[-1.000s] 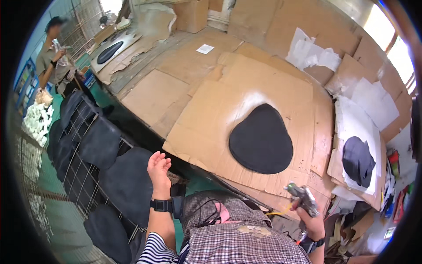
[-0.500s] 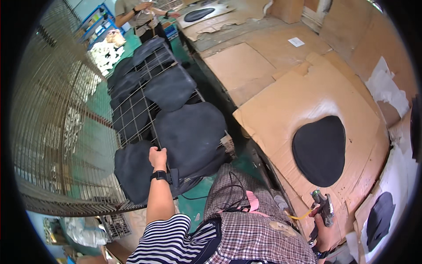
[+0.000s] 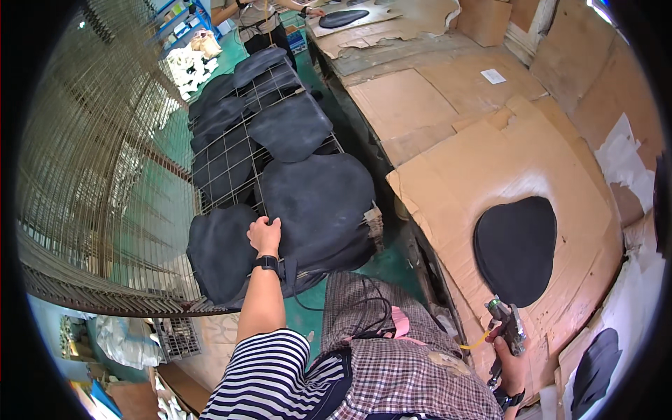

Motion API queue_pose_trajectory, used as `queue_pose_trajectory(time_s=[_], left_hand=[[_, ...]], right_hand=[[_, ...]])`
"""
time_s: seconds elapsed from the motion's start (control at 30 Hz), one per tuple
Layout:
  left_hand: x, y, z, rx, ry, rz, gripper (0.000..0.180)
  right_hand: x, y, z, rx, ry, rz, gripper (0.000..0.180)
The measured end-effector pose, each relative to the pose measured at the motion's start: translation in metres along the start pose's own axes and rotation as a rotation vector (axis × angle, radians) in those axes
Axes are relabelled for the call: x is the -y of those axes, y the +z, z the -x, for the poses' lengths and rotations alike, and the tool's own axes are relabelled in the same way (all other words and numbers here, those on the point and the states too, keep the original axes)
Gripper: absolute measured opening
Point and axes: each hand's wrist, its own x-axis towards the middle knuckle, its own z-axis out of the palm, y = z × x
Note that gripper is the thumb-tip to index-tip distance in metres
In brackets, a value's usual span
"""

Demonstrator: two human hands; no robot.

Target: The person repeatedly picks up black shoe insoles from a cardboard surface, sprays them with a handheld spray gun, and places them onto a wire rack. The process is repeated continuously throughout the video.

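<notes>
Reach of our left hand [image 3: 264,236], raised beside the wire rack [image 3: 302,90] 1 second ago, now extends over it, bringing stacked black pads [image 3: 318,203], at least 4, to our fingers; we cannot tell whether this half-curled grip holds one. Our right hand [image 3: 513,365] wraps 1 spray gun [image 3: 516,333]. Beyond, 1 black pad [image 3: 516,250] lies on the bench's cardboard [image 3: 448,182].
</notes>
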Motion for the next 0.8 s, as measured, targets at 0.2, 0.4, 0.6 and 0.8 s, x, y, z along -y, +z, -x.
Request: queue_pose_trajectory(time_s=[0.2,0.4,0.6,0.8], left_hand=[[-0.019,-0.001,-0.005,0.092,-0.122,0.005,0.027],[0.016,0.003,-0.005,0.004,-0.081,0.327,0.026],[0.006,-0.010,0.012,-0.021,-0.098,0.416,0.053],[0.004,-0.006,0.024,-0.211,0.336,0.208,0.063]], right_hand=[[-0.004,-0.004,0.004,-0.048,0.064,-0.034,0.055],[-0.019,-0.020,0.003,-0.072,0.021,-0.039,0.054],[-0.019,-0.026,-0.002,-0.066,0.022,-0.038,0.053],[-0.019,-0.036,0.003,-0.099,0.003,-0.045,0.051]])
